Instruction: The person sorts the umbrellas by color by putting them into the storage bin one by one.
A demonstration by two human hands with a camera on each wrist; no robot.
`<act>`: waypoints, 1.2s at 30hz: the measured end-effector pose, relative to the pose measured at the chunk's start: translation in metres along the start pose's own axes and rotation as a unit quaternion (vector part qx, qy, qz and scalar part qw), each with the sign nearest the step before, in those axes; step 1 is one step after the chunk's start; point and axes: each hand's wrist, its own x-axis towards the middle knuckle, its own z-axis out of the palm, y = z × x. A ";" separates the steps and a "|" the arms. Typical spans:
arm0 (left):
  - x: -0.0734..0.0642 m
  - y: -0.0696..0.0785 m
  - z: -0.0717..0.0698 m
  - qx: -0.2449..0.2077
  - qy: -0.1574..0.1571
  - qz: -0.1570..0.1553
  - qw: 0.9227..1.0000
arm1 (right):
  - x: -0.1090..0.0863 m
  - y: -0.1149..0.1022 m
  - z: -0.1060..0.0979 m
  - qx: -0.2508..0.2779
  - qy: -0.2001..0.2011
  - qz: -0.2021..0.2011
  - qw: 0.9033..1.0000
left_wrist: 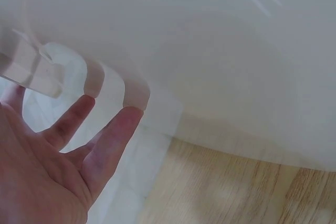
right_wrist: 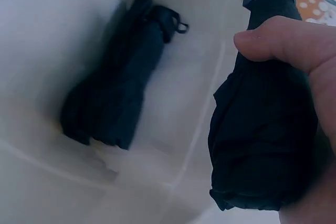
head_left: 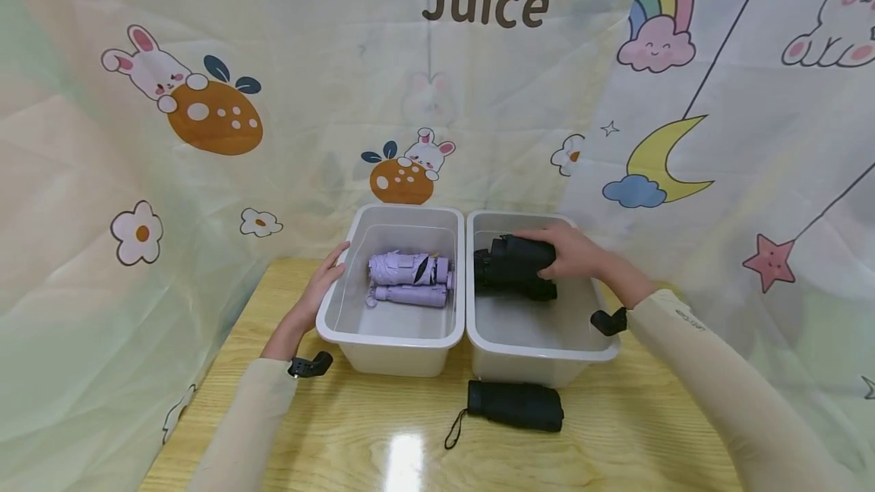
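My right hand [head_left: 574,250] grips a folded black umbrella [right_wrist: 265,124] inside the right white bin [head_left: 540,359], with the thumb laid across it in the right wrist view. Another black umbrella [right_wrist: 118,74] lies on that bin's floor, apart from the held one. My left hand [head_left: 323,285] touches the outer left side of the left white bin [head_left: 393,359]. Its fingertips [left_wrist: 134,112] meet the bin wall, fingers fairly straight and spread. Two lilac umbrellas, a thicker one [head_left: 396,269] and a slimmer one [head_left: 413,295], lie side by side in the left bin.
A third black umbrella [head_left: 516,405] with a wrist loop lies on the wooden table [head_left: 328,431] in front of the right bin. The bins stand side by side. A printed curtain [head_left: 307,97] hangs behind and along both sides.
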 end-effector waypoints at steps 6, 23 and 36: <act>0.001 0.001 -0.001 0.005 0.000 -0.007 1.000 | 0.009 0.004 0.020 0.028 -0.038 -0.013 0.999; 0.002 0.003 -0.001 0.011 0.011 -0.009 1.000 | 0.028 0.002 0.054 0.061 -0.166 0.025 0.984; -0.001 0.002 0.002 0.006 0.013 -0.010 1.000 | 0.034 0.009 0.080 0.060 -0.213 0.114 0.969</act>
